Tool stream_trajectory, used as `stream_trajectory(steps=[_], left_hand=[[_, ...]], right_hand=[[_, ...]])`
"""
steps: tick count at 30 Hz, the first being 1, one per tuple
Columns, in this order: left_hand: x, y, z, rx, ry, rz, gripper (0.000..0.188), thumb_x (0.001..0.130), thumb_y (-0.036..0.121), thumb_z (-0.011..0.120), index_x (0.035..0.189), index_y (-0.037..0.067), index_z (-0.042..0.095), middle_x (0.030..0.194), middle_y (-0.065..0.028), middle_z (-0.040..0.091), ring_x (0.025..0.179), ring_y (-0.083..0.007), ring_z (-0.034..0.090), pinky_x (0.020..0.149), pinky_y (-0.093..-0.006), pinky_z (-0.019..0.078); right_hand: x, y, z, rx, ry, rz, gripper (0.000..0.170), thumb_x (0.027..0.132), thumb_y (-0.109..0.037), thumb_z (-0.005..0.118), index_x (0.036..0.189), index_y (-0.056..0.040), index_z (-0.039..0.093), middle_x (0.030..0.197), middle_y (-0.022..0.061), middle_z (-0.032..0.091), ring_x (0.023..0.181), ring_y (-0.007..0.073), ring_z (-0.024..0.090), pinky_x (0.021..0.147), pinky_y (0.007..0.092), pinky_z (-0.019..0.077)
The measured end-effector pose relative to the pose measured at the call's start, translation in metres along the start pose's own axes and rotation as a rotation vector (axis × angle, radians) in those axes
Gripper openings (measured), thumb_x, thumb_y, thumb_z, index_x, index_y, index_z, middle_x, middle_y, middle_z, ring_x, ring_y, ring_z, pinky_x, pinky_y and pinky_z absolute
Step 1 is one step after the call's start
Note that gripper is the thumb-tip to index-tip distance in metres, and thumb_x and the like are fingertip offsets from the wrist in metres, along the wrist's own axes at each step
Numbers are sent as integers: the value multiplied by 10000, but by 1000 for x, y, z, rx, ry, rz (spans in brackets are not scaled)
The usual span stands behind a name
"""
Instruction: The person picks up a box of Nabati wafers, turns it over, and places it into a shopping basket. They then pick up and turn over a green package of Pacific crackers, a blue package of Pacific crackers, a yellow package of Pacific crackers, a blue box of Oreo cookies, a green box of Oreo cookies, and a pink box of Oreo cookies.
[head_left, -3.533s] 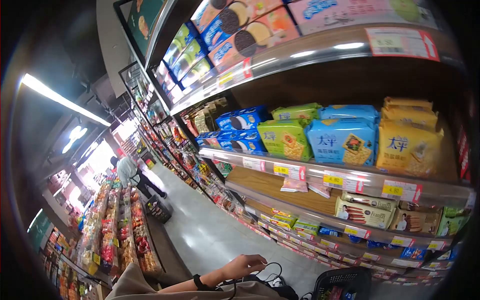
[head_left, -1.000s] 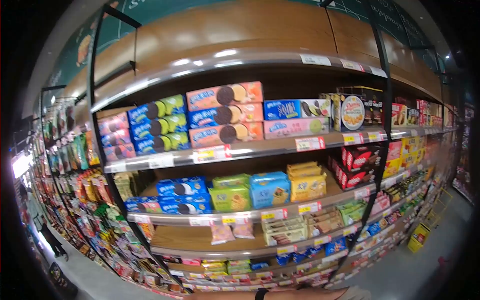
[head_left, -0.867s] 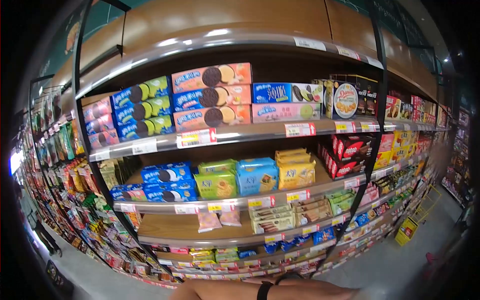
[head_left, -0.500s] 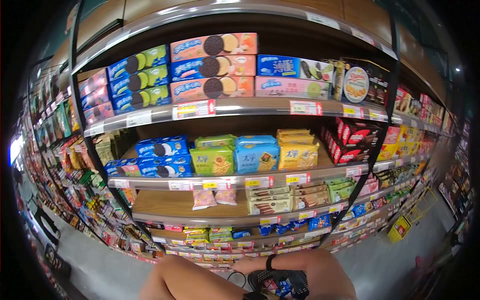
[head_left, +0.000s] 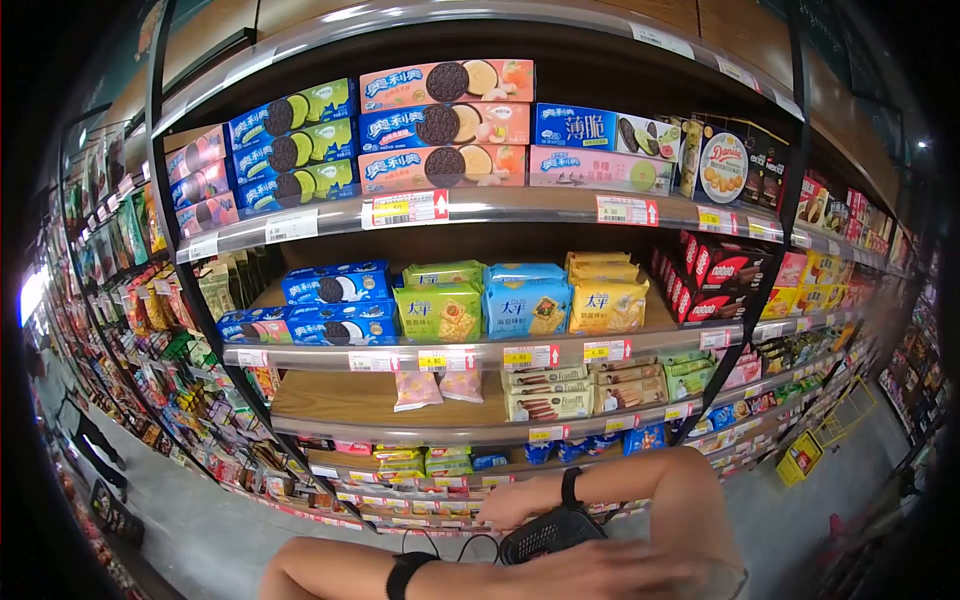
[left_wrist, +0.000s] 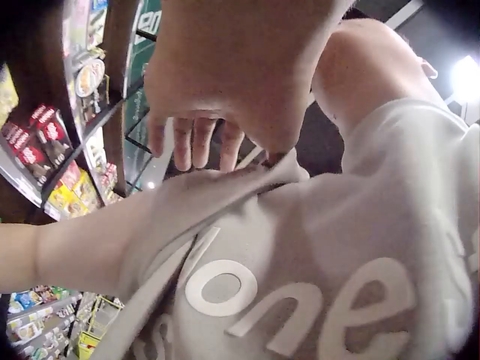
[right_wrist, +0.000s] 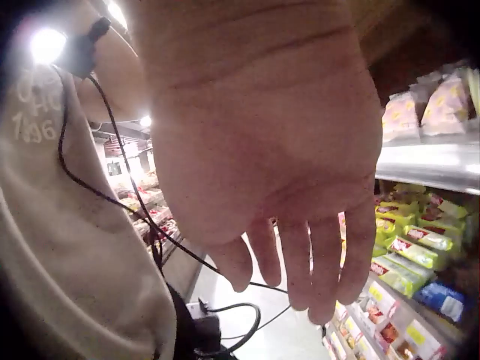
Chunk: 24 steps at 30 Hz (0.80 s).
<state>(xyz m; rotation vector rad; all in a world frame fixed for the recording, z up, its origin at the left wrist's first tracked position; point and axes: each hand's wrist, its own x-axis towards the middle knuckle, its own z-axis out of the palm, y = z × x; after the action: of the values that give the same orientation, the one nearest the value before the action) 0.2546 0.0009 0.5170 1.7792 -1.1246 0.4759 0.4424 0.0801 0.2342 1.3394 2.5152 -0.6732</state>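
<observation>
We have our left hand at the shirt we wear, though cannot tell if its fingers pinch the sleeve, and our right hand straight-fingered beside snack shelves, while our arms partly hide a black basket and cables dangle nearby

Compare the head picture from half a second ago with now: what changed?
The left hand has come up into view, partly hiding the basket; the right hand has risen slightly in the picture. Whether the left hand grips the shirt is unclear. The cookie boxes and cracker packs stayed put.
</observation>
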Motion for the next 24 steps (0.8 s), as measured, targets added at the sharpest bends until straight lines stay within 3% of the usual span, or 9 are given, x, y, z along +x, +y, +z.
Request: stream_trajectory(steps=[2, 3, 6, 7, 10, 13, 17, 19, 24], left_hand=[[19, 0, 9, -1, -55, 11, 271, 785, 231, 761, 894, 8, 653, 1055, -160, 660, 887, -373, 650, 931, -493, 484], [28, 1, 18, -12, -86, 55, 254, 775, 222, 761, 877, 14, 658, 1006, -150, 665, 865, -361, 644, 941, -495, 470], [44, 2, 44, -40, -267, 212, 232, 768, 201, 760, 886, 25, 665, 932, -137, 664, 835, -344, 635, 910, -494, 473], [42, 1, 48, -29, -259, 246, 232, 781, 200, 750, 909, 27, 663, 957, -141, 661, 852, -343, 636, 914, -493, 476], [36, 1, 50, 20, -215, 306, 236, 820, 195, 719, 979, 31, 658, 1031, -152, 653, 900, -341, 639, 927, -488, 484], [27, -3, 45, 78, -175, 304, 248, 859, 191, 689, 1049, 36, 653, 1106, -164, 645, 948, -339, 643, 939, -484, 492], [-3, -3, 22, 188, -138, 213, 272, 910, 185, 649, 1142, 42, 647, 1206, -179, 634, 1012, -337, 647, 956, -479, 503], [-23, -4, 5, 244, -116, 139, 288, 936, 181, 628, 1189, 45, 644, 1255, -186, 628, 1044, -336, 650, 964, -476, 508], [-109, 1, -41, 366, -53, -240, 336, 968, 164, 618, 1276, 33, 648, 1394, -185, 603, 1158, -348, 646, 995, -470, 511]], right_hand=[[8, 11, -1, 10, 17, 24, 309, 875, -299, 656, 1092, -81, 693, 972, 188, 725, 907, 409, 689, 758, 549, 528], [21, 33, 20, 89, 141, -35, 311, 881, -307, 643, 1097, -86, 687, 975, 200, 719, 898, 408, 684, 760, 548, 527], [27, 32, 14, 204, 208, -84, 370, 908, -225, 628, 1250, -84, 642, 1061, 241, 705, 950, 428, 680, 798, 528, 548], [26, 27, 13, 164, 292, -91, 298, 887, -306, 607, 1069, -78, 668, 938, 226, 701, 871, 420, 675, 743, 551, 523], [22, 18, 15, 148, 217, -108, 324, 887, -313, 616, 1128, -108, 687, 959, 203, 720, 876, 427, 676, 764, 540, 534], [7, -7, -20, 148, 67, -18, 369, 943, -309, 608, 1244, -103, 665, 1079, 181, 720, 974, 376, 686, 824, 491, 539], [-4, -12, -30, 331, 310, 136, 377, 953, -378, 612, 1216, -125, 703, 1134, 149, 728, 1003, 346, 697, 852, 454, 547], [-11, -10, -40, 372, 444, 137, 356, 971, -312, 614, 1246, -98, 684, 1143, 162, 723, 1025, 349, 692, 880, 450, 543], [-45, -22, -67, 367, 757, 249, 315, 974, -236, 630, 1239, -74, 683, 1168, 149, 717, 997, 341, 700, 864, 436, 557]])
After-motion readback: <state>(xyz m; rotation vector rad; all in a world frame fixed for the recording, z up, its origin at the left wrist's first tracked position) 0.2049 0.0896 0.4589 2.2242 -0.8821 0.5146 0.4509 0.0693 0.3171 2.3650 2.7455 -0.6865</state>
